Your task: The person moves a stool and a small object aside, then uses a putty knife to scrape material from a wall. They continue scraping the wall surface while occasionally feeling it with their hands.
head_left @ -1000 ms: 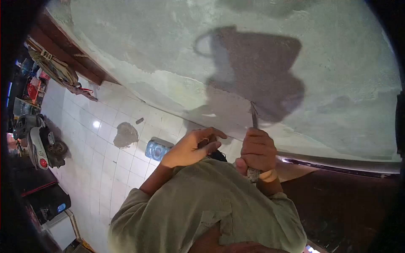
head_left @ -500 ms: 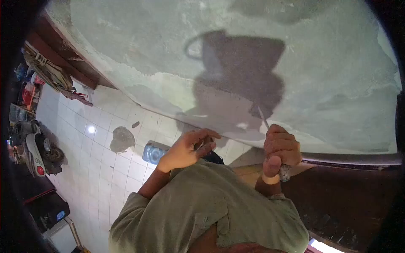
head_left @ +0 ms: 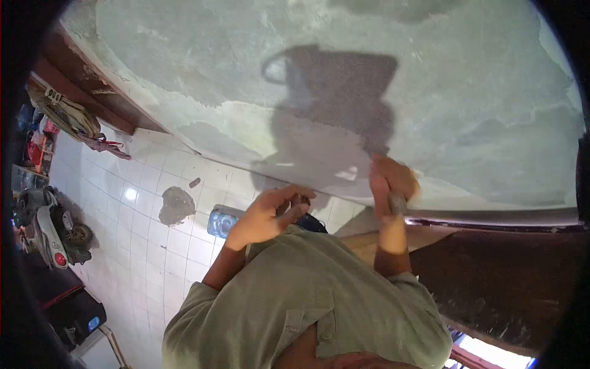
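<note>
My right hand [head_left: 394, 184], blurred by motion, is wrapped around the grey, worn handle of a scraper [head_left: 398, 204] right in front of the wall [head_left: 467, 117]. The scraper's thin blade is hidden behind my fingers, toward the wall. Patchy grey and whitish areas with rough edges cover the wall surface. My left hand [head_left: 267, 215] hovers before my body, apart from the wall, fingers loosely curled and thumb apart, with nothing visible in it. A large shadow of my head and hand falls on the wall.
On the tiled floor [head_left: 147, 246] lie a blue translucent container [head_left: 222, 222] and a grey patch [head_left: 176, 206]. A dark brown wooden surface [head_left: 498, 283] stands close on my right. Farther left are a scooter [head_left: 52, 230], a hanging bag [head_left: 70, 117] and a black case [head_left: 74, 310].
My right hand has moved up and slightly left, closer to the wall, with the scraper in it. My left hand has barely moved.
</note>
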Tool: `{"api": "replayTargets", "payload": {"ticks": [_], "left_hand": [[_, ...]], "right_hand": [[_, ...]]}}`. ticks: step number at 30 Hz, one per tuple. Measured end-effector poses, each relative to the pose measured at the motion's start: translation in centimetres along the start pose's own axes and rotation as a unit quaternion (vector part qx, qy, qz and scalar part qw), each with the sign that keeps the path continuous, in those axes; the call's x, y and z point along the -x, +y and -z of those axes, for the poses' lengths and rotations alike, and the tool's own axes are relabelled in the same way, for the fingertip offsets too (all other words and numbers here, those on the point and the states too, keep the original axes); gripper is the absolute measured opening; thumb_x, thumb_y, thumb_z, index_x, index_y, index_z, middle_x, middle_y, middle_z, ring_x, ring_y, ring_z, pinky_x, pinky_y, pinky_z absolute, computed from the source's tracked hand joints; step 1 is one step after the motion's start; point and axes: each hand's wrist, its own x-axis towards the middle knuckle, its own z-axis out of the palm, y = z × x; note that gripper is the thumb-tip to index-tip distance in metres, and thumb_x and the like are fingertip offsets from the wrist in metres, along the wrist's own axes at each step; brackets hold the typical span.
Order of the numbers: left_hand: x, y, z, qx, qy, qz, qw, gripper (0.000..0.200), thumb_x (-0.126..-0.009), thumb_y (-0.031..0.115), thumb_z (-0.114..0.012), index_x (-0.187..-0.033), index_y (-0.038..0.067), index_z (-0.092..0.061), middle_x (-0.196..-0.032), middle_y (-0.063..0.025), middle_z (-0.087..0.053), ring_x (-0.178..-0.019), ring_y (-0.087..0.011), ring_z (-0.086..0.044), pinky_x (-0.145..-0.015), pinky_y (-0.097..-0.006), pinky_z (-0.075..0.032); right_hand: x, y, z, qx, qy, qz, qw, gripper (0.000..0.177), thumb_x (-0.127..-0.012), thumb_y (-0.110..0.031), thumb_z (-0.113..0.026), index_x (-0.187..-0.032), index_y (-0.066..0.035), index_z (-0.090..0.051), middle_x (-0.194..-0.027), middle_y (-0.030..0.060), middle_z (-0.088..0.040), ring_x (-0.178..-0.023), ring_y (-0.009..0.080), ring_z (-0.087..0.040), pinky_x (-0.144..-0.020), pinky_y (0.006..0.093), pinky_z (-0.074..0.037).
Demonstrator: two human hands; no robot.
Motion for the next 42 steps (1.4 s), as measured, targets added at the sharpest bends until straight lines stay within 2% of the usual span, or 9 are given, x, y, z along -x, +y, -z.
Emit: {"api": "replayTargets", "payload": {"ticks": [3, 4, 7, 9, 16, 24, 29, 34, 42], "left_hand": [[-0.3, -0.6, 0.4, -0.01, 0.013, 0.005, 1.0, 0.023, -0.094, 0.013, -0.066, -0.115, 0.005, -0.066, -0.082, -0.0045, -0.065, -0.07, -0.0102, -0.055, -0.062, -0.0271, -0.042], [-1.0, -0.3, 0.8, -0.009, 0.025, -0.001, 1.0, 0.023, -0.094, 0.013, -0.066, -0.115, 0.005, -0.066, -0.082, -0.0045, -0.065, -0.07, -0.0102, -0.055, -0.062, -0.0271, -0.042], [-0.1, -0.1, 1.0, 0.015, -0.018, 0.063, 0.998, 0.027, -0.095, 0.017, -0.065, -0.12, 0.005, -0.065, -0.084, -0.0055, -0.066, -0.072, -0.0109, -0.057, -0.063, -0.0266, -0.044], [-0.5, -0.2, 1.0, 0.011, -0.026, 0.084, 0.996, 0.03, -0.099, 0.022, -0.06, -0.122, 0.004, -0.063, -0.081, -0.0058, -0.066, -0.073, -0.0124, -0.06, -0.067, -0.0288, -0.047], [-2.5, -7.1, -3.5, 0.037, -0.062, 0.181, 0.981, 0.059, -0.103, 0.054, -0.042, -0.133, 0.004, -0.052, -0.102, -0.0103, -0.068, -0.092, -0.0169, -0.063, -0.093, -0.0382, -0.044], [-4.4, -2.7, -1.2, 0.294, 0.059, 0.086, 0.95, 0.023, -0.096, 0.013, -0.066, -0.111, 0.0, -0.054, -0.098, -0.0057, -0.066, -0.093, -0.0112, -0.061, -0.083, -0.0265, -0.049], [-5.8, -3.4, 0.3, 0.17, 0.106, -0.006, 0.98, 0.025, -0.094, 0.007, -0.067, -0.114, 0.001, -0.053, -0.088, -0.0039, -0.067, -0.077, -0.0077, -0.06, -0.067, -0.0222, -0.046], [-5.6, -0.2, 1.3, 0.153, 0.084, 0.085, 0.981, 0.028, -0.093, 0.003, -0.066, -0.117, 0.001, -0.052, -0.089, -0.0045, -0.066, -0.077, -0.0057, -0.058, -0.067, -0.0214, -0.046], [-5.2, -3.2, -4.3, 0.053, 0.155, -0.172, 0.971, 0.084, -0.101, 0.019, -0.055, -0.154, -0.008, 0.005, -0.105, -0.0187, -0.063, -0.07, -0.0231, -0.06, -0.074, -0.0347, -0.048]], "right_hand": [[-2.3, -5.0, -3.4, 0.13, 0.056, -0.005, 0.99, 0.022, -0.079, -0.021, -0.065, -0.09, -0.003, -0.067, -0.078, 0.0126, -0.065, -0.078, 0.0307, -0.069, -0.071, 0.0408, -0.055], [1.7, -10.8, 1.7, -0.298, 0.149, 0.143, 0.932, 0.018, -0.077, -0.02, -0.063, -0.084, -0.003, -0.065, -0.081, 0.0171, -0.066, -0.081, 0.0381, -0.068, -0.07, 0.0452, -0.055], [0.3, -8.0, -0.8, 0.19, 0.133, 0.074, 0.97, 0.016, -0.077, -0.017, -0.064, -0.072, -0.003, -0.059, -0.07, 0.0148, -0.062, -0.064, 0.0362, -0.064, -0.061, 0.0456, -0.052], [-1.7, -7.7, -0.7, -0.222, 0.33, 0.392, 0.83, 0.027, -0.08, -0.016, -0.069, -0.062, -0.004, -0.053, -0.059, 0.0092, -0.055, -0.049, 0.0277, -0.054, -0.052, 0.042, -0.044], [1.4, -13.3, -1.8, -0.569, 0.199, 0.445, 0.662, 0.028, -0.089, -0.02, -0.072, -0.068, -0.009, -0.056, -0.062, 0.0029, -0.053, -0.054, 0.0193, -0.05, -0.058, 0.0347, -0.041], [3.1, -11.5, -0.1, -0.517, 0.254, 0.252, 0.778, 0.057, -0.087, -0.06, -0.067, -0.098, -0.004, -0.07, -0.118, 0.0148, -0.057, -0.098, 0.0217, -0.059, -0.078, 0.0352, -0.048], [5.2, -9.0, -0.2, -0.684, -0.125, 0.22, 0.685, 0.105, -0.083, -0.049, -0.074, -0.155, 0.006, -0.02, -0.131, 0.025, -0.053, -0.103, 0.0256, -0.061, -0.072, 0.0258, -0.046], [4.7, -9.8, -1.2, -0.621, -0.078, 0.145, 0.766, 0.079, -0.09, -0.034, -0.069, -0.149, 0.006, -0.036, -0.115, 0.0153, -0.061, -0.086, 0.0168, -0.058, -0.071, 0.0273, -0.045], [2.0, -13.1, -0.4, -0.296, 0.126, 0.207, 0.924, 0.049, -0.097, -0.012, -0.056, -0.142, 0.004, -0.047, -0.108, 0.0244, -0.065, -0.085, 0.0335, -0.064, -0.076, 0.0393, -0.052]]}}
